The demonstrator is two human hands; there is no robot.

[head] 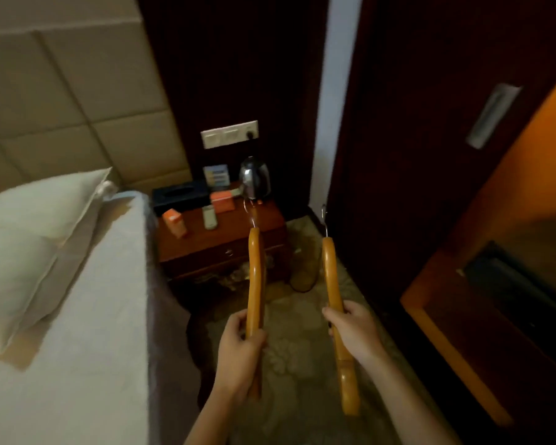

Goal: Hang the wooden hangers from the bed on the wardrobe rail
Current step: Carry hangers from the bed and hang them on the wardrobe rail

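1. The left hand grips one wooden hanger and the right hand grips the other hanger, fingers curled round each.
2. Both long axes run up-frame, with the hooks farthest from the fingers.
3. The dark door at right of frame is likely the wardrobe's. It is nearer the right hand, and no rail is in view.

Dim, warm light is filling the room, and the whole frame is looking soft and slightly smeared. The bed and pillow at the left are catching the most light and showing pale. The wall behind the table is sinking nearly to black. The kettle is carrying a small glint. The left hanger and right hanger are showing saturated orange with soft edges. The switch plate is blurring. The wide lens is bowing the headboard seams and the dark door near the borders.
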